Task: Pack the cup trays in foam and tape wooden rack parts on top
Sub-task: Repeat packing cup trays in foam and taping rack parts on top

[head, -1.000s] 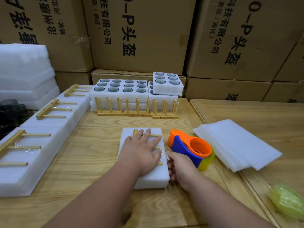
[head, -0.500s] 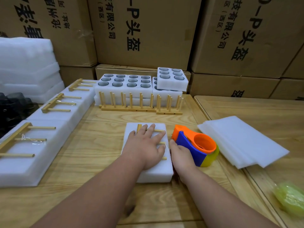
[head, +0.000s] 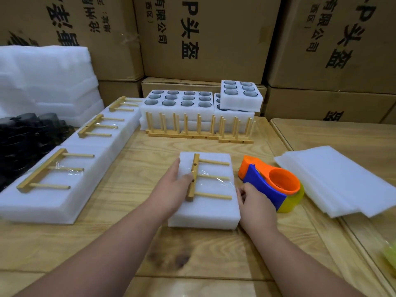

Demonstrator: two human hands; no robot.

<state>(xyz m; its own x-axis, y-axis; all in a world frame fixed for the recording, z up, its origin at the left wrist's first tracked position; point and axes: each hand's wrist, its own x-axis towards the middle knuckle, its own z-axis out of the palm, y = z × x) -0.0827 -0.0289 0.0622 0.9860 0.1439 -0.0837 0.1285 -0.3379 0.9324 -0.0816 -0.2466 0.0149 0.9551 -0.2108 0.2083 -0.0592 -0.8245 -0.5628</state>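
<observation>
Foam block (head: 205, 209) on table (head: 132, 168), wooden rack part (head: 194, 176) taped on top, your left hand (head: 174, 187) flat on both, fingers straight, your right hand (head: 255, 202) curled at block's right edge, grip unclear, tape dispenser (head: 272, 185) just beside.

Both forearms were bare to the frame edge at six o'clock; left hand (head: 174, 190) and right hand (head: 256, 203) apparently wore no gloves or rings.

One camera sits on the person's head, close above the table (head: 132, 239), looking forward and down toward stacked boxes (head: 205, 35).
</observation>
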